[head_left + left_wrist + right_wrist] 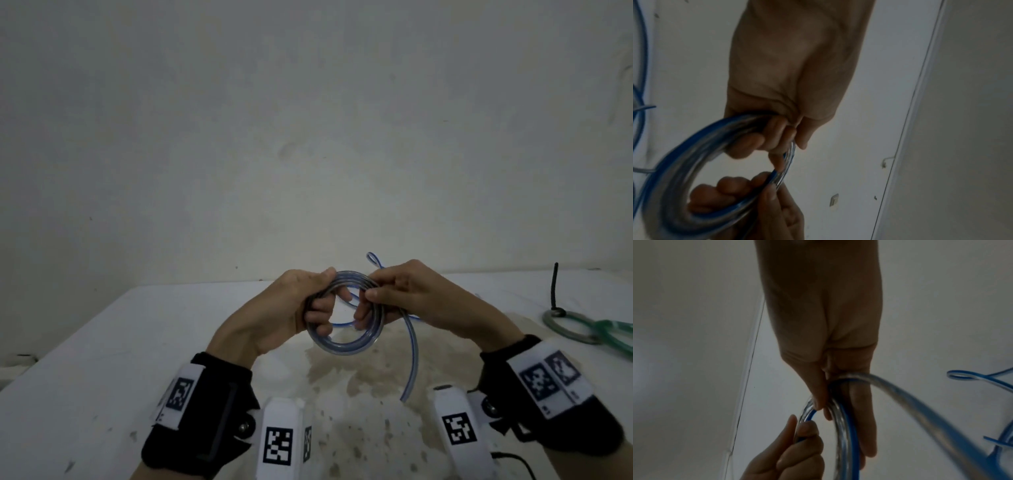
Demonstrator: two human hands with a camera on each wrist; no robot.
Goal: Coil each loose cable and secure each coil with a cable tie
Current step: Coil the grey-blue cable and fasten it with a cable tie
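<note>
A clear cable with a blue stripe is wound into a coil (344,344) held above the white table (102,342). My left hand (308,305) grips the coil's left side, fingers curled through the ring (764,142). My right hand (387,298) pinches the coil's right side between thumb and fingers (818,395). A loose tail (412,356) hangs from the right hand down toward the table. More of the cable loops behind the hands (373,262). No cable tie is visible in either hand.
A green cable coil (565,329) lies at the table's right edge, with a black tie (554,287) sticking up from it. A stained patch (370,377) covers the table under the hands. A plain wall (308,137) stands behind.
</note>
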